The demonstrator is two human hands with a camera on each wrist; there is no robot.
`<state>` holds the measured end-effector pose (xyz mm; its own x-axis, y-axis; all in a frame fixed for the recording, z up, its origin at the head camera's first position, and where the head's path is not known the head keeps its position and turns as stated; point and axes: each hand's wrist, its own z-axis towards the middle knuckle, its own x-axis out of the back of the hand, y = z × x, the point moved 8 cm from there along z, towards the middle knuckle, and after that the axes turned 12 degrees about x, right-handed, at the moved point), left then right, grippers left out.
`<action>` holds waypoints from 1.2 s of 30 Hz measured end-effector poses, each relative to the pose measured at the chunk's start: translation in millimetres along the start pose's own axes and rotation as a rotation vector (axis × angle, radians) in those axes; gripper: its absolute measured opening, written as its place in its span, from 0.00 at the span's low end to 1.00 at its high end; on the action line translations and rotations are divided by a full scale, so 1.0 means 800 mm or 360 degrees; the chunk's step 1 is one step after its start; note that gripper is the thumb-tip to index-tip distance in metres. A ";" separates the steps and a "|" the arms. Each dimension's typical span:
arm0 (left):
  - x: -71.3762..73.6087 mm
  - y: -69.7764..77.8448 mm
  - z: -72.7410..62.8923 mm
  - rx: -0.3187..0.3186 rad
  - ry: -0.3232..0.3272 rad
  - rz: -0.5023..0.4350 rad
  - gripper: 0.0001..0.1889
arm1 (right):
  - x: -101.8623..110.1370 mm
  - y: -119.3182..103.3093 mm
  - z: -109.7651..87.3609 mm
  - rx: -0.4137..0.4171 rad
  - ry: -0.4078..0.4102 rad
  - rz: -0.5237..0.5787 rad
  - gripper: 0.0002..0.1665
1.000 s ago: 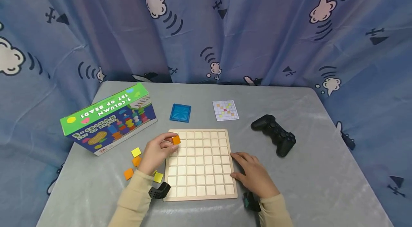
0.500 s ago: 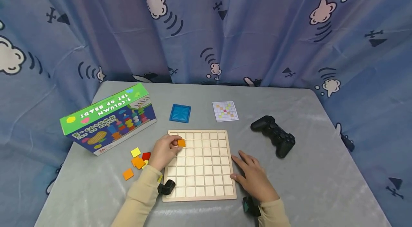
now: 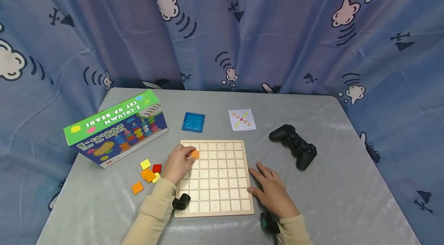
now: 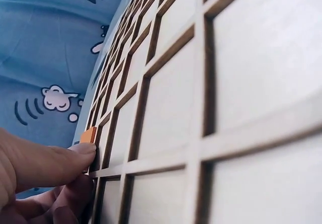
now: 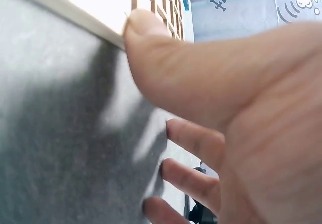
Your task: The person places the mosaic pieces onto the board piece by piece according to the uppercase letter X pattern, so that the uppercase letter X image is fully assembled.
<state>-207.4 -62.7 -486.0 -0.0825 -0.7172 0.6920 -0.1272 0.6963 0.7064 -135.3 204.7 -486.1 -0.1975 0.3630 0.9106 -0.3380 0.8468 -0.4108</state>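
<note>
A wooden grid board (image 3: 214, 214) with rows of square recesses lies on the grey table. My left hand (image 3: 177, 163) reaches over its left side and pinches an orange square tile (image 3: 195, 154) at a cell in the second row from the far edge. In the left wrist view the thumb and fingers grip that tile (image 4: 88, 135) low against the grid. My right hand (image 3: 274, 193) rests at the board's right edge with its fingers spread. The right wrist view has its thumb (image 5: 143, 25) on the board's rim and the other fingers over the table.
Left of the board lie loose yellow (image 3: 145, 164), red (image 3: 157, 168) and orange tiles (image 3: 137, 188). Behind it are a blue square tray (image 3: 193, 122) and a pattern card (image 3: 242, 120). A toy box (image 3: 118, 129) stands far left, a black game controller (image 3: 294, 146) right.
My left hand has moved right and slightly nearer with the orange tile, from the board's far left corner area to a second-row cell. The right hand stays at the board's edge.
</note>
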 end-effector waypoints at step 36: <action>0.115 -0.159 -0.116 0.0722 0.0237 0.0066 0.26 | -0.007 0.015 0.034 -0.0024 0.0003 0.0194 0.38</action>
<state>-106.8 -214.5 -498.2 0.0420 -0.6539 0.7554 -0.5482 0.6170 0.5646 -163.1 202.7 -497.3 -0.2347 0.4645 0.8539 -0.2974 0.8020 -0.5180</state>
